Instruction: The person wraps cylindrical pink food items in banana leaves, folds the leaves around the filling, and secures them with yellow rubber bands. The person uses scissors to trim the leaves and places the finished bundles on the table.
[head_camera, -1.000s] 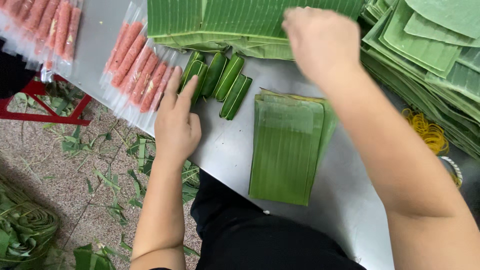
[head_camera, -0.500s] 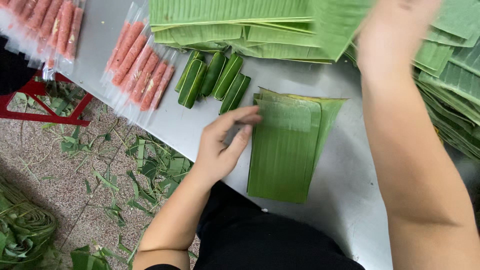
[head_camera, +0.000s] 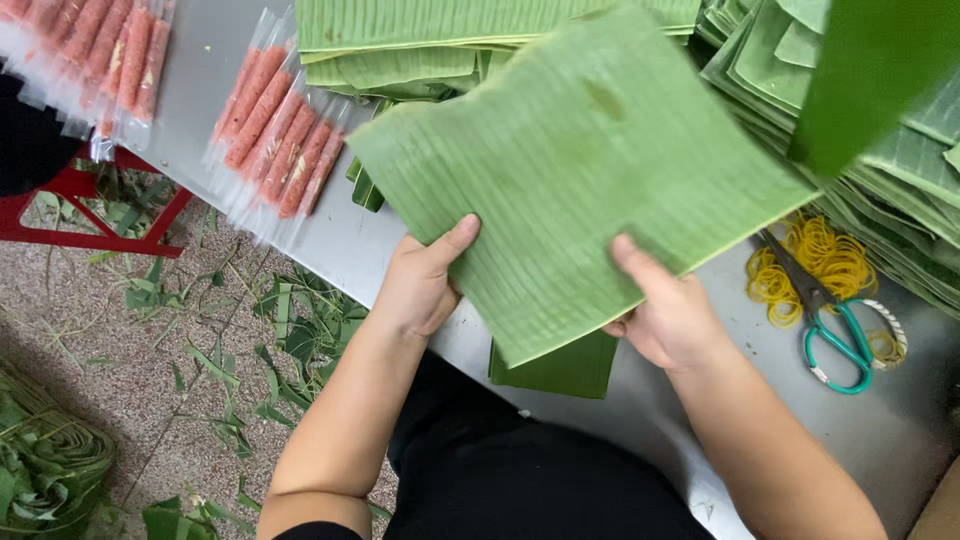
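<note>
Both hands hold one large square banana leaf sheet (head_camera: 580, 170) up over the steel table (head_camera: 350, 245). My left hand (head_camera: 425, 280) grips its near left edge with the thumb on top. My right hand (head_camera: 665, 310) grips its near right edge, thumb also on top. The sheet hides most of a folded leaf stack (head_camera: 555, 368) lying on the table under it, of which only the near end shows. Small green wrapped rolls (head_camera: 362, 185) peek out at the sheet's left edge.
Clear packets of red sausage (head_camera: 285, 140) lie left on the table, more (head_camera: 100, 50) at the far left. Leaf stacks (head_camera: 400, 30) at the back and leaf stacks (head_camera: 900, 150) at the right. Green-handled scissors (head_camera: 835, 330) rest on yellow rubber bands (head_camera: 825, 255). Leaf scraps (head_camera: 290, 330) litter the floor.
My right hand brought a large leaf sheet from the back pile toward me. My left hand left the folded stack and took the sheet's other edge; both now hold it.
</note>
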